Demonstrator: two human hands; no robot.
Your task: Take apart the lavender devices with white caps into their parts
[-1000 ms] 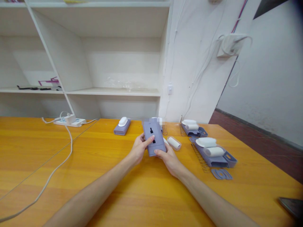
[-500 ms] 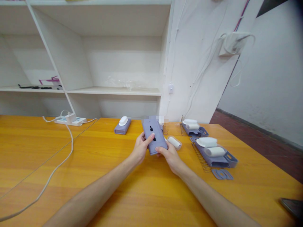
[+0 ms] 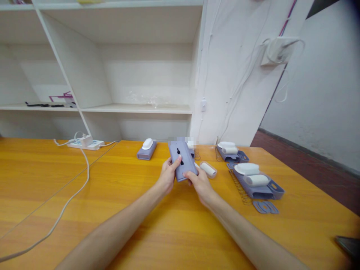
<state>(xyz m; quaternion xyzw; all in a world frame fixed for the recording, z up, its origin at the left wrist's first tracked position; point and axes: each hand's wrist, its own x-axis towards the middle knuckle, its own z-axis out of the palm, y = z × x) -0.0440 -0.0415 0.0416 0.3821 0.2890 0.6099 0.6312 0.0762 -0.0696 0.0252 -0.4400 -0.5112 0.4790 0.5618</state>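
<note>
Both my hands hold one flat lilac plastic case [image 3: 181,159] with two small black slots on its upper face, above the orange wooden table [image 3: 112,210]. My left hand [image 3: 168,175] grips its left edge, thumb on top near the slots. My right hand [image 3: 199,182] grips its lower right corner. Just right of it lies a white roller in a clear shell [image 3: 208,169].
A second lilac case with a white cap [image 3: 146,150] lies behind. To the right are lilac trays with white rollers [image 3: 254,182], wire springs [image 3: 238,185] and a flat lilac piece [image 3: 266,207]. A power strip [image 3: 84,143] and its cable [image 3: 70,198] cross the left. A dark phone [image 3: 350,245] lies at the right edge.
The case has moved slightly away from me and tilted a little flatter; both hands kept their grip and shifted with it.
</note>
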